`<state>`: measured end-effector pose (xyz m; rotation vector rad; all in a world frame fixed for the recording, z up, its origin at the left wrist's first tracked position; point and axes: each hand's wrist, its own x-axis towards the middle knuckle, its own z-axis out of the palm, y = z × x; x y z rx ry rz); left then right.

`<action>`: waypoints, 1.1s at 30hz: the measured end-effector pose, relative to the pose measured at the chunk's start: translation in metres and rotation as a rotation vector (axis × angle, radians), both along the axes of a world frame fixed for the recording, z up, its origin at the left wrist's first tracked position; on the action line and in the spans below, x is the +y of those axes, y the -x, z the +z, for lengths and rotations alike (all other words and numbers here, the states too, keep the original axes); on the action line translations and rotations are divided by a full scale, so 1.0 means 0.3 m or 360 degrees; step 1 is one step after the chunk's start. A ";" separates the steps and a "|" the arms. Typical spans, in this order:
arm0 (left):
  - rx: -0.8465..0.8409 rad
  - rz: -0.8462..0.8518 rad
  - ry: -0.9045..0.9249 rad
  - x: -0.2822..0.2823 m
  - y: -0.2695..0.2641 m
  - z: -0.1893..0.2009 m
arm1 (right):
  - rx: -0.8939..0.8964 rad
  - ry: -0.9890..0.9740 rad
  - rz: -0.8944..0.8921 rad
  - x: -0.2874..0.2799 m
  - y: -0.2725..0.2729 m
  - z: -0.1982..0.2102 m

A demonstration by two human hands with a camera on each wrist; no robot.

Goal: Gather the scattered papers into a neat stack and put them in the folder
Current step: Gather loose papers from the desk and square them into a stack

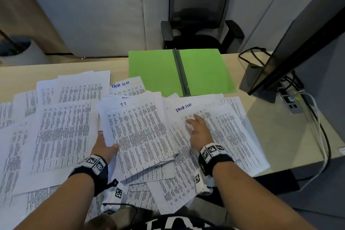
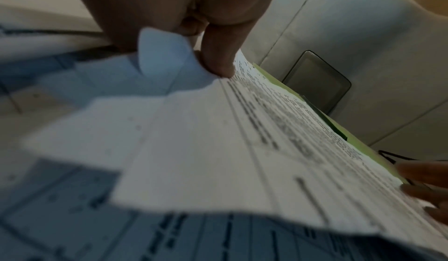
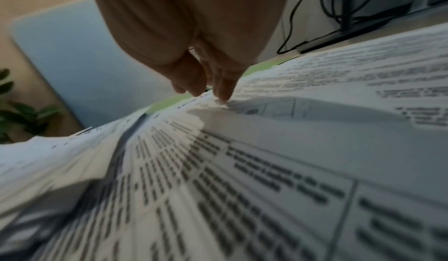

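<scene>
Printed sheets lie scattered over the desk. My left hand pinches the near-left edge of a bundle of papers, thumb on top and fingers underneath; the left wrist view shows the thumb on that bundle's lifted edge. My right hand rests with straight fingers on the "TASK LIST" sheet to the right; in the right wrist view its fingertips touch the paper. The green folder lies open behind the papers, its dark spine clip in the middle.
A monitor on a stand with cables occupies the right end of the desk. A black office chair stands behind the desk. More loose sheets cover the left half and overhang the near edge.
</scene>
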<state>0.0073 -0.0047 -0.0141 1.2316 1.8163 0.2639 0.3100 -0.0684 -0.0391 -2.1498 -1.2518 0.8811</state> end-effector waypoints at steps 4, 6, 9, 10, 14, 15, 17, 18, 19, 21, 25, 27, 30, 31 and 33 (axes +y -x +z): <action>0.0013 0.0001 -0.0017 -0.006 0.006 -0.012 | -0.0625 0.0473 -0.0186 -0.008 -0.132 0.013; 0.0000 0.0032 -0.0010 -0.008 0.004 -0.011 | -0.0546 0.0683 -0.0304 -0.022 -0.167 0.006; 0.0016 0.0059 -0.0006 -0.014 -0.009 0.000 | -0.0544 0.0554 -0.0133 -0.014 -0.160 -0.001; 0.0018 0.0052 -0.0008 -0.014 -0.012 0.005 | -0.0523 0.0467 -0.0107 -0.005 -0.163 0.004; 0.0024 0.0053 -0.0002 -0.011 -0.011 0.002 | -0.0630 0.0586 -0.0460 0.000 -0.230 0.020; 0.0024 0.0053 -0.0001 -0.011 -0.008 0.000 | -0.0623 0.0681 -0.0533 -0.009 -0.252 0.014; 0.0023 0.0057 -0.0004 -0.012 -0.010 -0.001 | -0.0595 0.0826 -0.0611 -0.025 -0.283 -0.003; 0.0023 0.0065 -0.0006 -0.014 -0.013 0.002 | -0.0607 0.0848 -0.0604 -0.026 -0.282 -0.004; 0.0026 0.0074 -0.0005 -0.014 -0.015 0.001 | -0.0641 0.0832 -0.0562 -0.022 -0.271 -0.003; 0.0021 0.0075 -0.0001 -0.014 -0.016 0.000 | -0.0719 0.0744 -0.0421 0.001 -0.223 0.008; -0.0007 0.0087 0.0014 -0.013 -0.015 0.006 | -0.0714 0.0604 -0.0287 0.038 -0.154 0.028; 0.0004 0.0069 0.0017 -0.015 -0.016 0.012 | -0.0664 0.0613 -0.0414 0.033 -0.185 0.030; 0.0013 0.0051 -0.0005 -0.014 -0.012 0.006 | -0.0495 0.0729 -0.0576 0.016 -0.224 0.030; 0.0010 0.0050 -0.0008 -0.014 -0.010 0.003 | -0.0459 0.0746 -0.0589 0.018 -0.222 0.032; -0.0005 0.0050 -0.0013 -0.013 -0.005 -0.006 | -0.0464 0.0764 -0.0587 0.027 -0.205 0.041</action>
